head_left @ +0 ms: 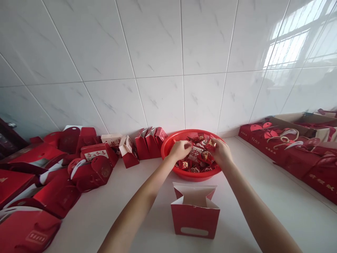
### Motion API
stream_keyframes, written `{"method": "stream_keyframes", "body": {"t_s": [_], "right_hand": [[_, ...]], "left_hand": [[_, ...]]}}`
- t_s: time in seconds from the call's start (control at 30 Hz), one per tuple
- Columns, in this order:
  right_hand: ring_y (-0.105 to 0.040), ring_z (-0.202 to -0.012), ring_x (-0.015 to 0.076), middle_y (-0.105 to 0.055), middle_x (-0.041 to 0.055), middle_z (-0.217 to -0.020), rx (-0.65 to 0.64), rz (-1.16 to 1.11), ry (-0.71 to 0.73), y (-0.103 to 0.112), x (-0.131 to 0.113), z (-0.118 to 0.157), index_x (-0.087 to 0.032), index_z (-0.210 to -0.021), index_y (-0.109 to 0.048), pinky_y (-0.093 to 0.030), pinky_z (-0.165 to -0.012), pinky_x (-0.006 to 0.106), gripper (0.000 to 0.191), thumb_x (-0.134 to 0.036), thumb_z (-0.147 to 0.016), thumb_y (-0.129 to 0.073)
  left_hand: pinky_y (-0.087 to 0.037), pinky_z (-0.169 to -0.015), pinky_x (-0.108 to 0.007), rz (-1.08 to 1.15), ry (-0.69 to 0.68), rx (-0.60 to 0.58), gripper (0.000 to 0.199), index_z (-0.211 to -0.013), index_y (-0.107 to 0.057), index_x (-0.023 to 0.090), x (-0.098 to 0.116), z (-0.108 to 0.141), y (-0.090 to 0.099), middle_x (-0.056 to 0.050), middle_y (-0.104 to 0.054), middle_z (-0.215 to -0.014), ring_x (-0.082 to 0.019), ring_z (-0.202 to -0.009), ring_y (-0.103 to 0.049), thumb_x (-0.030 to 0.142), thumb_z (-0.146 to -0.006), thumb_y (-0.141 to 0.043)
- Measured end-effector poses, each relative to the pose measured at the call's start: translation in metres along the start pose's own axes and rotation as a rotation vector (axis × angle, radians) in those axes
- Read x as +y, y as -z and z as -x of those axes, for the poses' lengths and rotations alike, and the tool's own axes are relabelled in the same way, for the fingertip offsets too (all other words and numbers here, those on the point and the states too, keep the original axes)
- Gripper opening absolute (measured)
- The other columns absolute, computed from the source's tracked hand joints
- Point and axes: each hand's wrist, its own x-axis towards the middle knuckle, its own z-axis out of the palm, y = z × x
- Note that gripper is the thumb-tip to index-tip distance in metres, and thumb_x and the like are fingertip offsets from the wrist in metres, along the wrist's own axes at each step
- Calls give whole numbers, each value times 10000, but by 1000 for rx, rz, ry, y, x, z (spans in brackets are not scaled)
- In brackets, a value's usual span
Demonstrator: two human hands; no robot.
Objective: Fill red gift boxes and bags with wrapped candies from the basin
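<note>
A red plastic basket [168,158] full of wrapped candies [196,153] stands against the wall. Over its left side is my left hand [180,150], fingers curled together among the candies; what they hold, if anything, is hidden. At the right side my right hand [222,153] pinches a red-and-gold wrapped candy [210,143] between thumb and fingers. Nearer to me, between my forearms, a red paper gift box [195,219] stands upright with its top open, showing a pale inside and an oval white patch on the front.
Several red gift boxes [92,172] crowd the left of the white counter [147,221]. Small open red boxes [143,146] line the wall beside the basket. On the right lies a long red carton [284,154] with more boxes and rope handles. White tiles [158,102] rise behind.
</note>
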Motion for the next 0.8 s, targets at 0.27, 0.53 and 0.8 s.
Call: {"method": "stream_keyframes", "body": {"t_s": [0.27, 0.53, 0.8], "right_hand": [[-586, -555, 123, -612, -35, -597, 101, -17, 11, -1, -2, 0, -189, -632, -588, -526, -461, 235, 198, -151, -606, -781], [-589, -542, 117, -599, -34, -594, 157, -47, 16, -7, -4, 3, -181, -624, -577, -541, -481, 237, 148, -128, -634, -715], [-554, -518, 95, -603, -37, -583, 149, -86, 6, -9, -7, 5, -176, -624, -606, -516, -460, 206, 109, -98, -639, -681]], "left_hand": [[-531, -880, -404, -147, 63, -200, 306, -986, -693, 172, 7, 0, -7, -133, -759, -1034, -351, -1059, -696, 423, -813, -726], [-545, -800, -282, -33, 35, -83, 389, -1269, -612, 224, 5, -6, -5, -26, -755, -952, -197, -890, -721, 198, -883, -642], [-520, -939, -368, -9, 201, 130, 365, -1266, -614, 151, -9, -13, 2, -136, -710, -1188, -240, -1079, -668, 138, -915, -517]]}}
